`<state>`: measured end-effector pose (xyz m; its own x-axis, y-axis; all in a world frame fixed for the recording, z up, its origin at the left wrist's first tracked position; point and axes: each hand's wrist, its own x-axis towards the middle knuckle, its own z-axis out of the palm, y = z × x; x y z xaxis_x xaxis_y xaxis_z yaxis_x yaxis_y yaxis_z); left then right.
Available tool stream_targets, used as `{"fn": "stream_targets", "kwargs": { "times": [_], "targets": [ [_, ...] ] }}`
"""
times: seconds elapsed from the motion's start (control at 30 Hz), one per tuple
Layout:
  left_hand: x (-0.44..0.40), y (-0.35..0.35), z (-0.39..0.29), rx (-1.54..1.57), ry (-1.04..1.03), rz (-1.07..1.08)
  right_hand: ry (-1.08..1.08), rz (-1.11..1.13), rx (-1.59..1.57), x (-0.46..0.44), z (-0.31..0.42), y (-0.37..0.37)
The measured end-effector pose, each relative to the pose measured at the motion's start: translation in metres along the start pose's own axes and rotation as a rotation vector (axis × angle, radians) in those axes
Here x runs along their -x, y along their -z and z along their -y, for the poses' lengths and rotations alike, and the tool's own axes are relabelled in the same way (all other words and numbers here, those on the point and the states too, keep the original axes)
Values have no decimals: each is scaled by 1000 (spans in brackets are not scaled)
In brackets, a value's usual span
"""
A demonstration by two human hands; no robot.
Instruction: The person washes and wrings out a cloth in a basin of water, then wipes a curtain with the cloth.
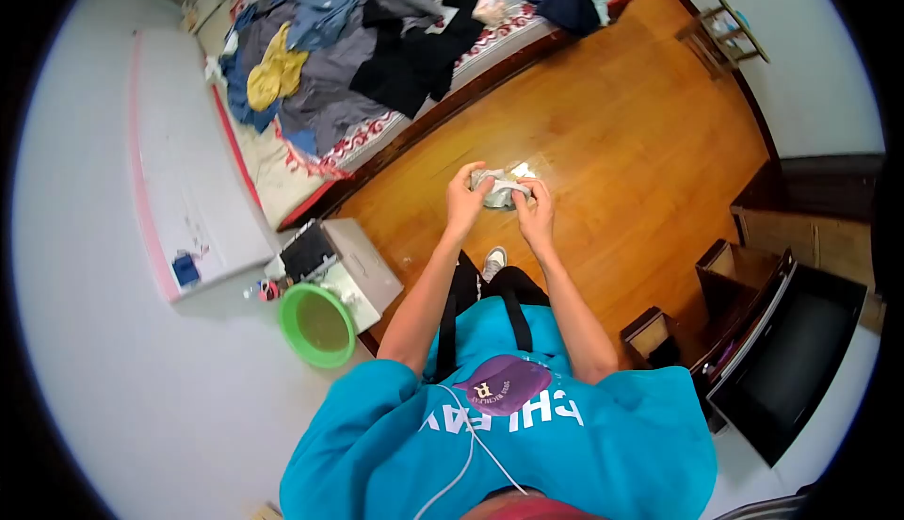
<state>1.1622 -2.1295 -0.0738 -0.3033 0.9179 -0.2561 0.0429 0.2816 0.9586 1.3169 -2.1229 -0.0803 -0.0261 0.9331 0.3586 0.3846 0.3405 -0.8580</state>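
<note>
A small crumpled piece of whitish-grey cloth [500,192] is stretched between my two hands, out in front of my body above the wooden floor. My left hand [467,198] pinches its left edge with thumb and fingers. On the other side, my right hand [534,214] grips the right edge the same way. What kind of cloth item it is cannot be made out. Both forearms reach forward from the sleeves of a blue-green top.
A bed [471,63] piled with clothes, among them a yellow garment [276,70], stands ahead. A green basin [317,326] rests beside a white cabinet [363,261] on the left. At right are a television [791,360] and a wooden stool [725,38].
</note>
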Motion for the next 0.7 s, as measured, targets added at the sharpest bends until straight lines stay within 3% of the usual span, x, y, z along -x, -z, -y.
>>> {"fn": "stream_targets", "kwargs": {
  "times": [0.07, 0.13, 0.27, 0.33, 0.43, 0.47, 0.57, 0.63, 0.7],
  "targets": [
    [-16, -19, -9, 34, -2, 50, -294, 32, -157, -13, -1, 13],
    [-34, -40, -10, -171, -118, -114, -310, -42, -111, -34, 3, 25],
    [-59, -84, -9, -228, -42, 4, -242, -148, 86, -68, -13, 39],
    [-71, -103, -32, 184, 347, 452, -207, -203, 149, -80, -25, 42],
    [-101, -135, -39, 447, 366, 569, -300, -129, 208, -95, -26, 44],
    [-114, -144, -39, 336, 319, 568, -265, -151, 226, -100, -24, 45],
    [-147, -163, -58, 386, 326, 583, -236, -200, 292, -128, -14, 56],
    [-173, -176, -67, 367, 311, 629, -455, -273, 13, -140, -28, 63],
    [-197, -194, -68, 351, 287, 691, -494, -375, 21, -148, -51, 70]
  ]
}}
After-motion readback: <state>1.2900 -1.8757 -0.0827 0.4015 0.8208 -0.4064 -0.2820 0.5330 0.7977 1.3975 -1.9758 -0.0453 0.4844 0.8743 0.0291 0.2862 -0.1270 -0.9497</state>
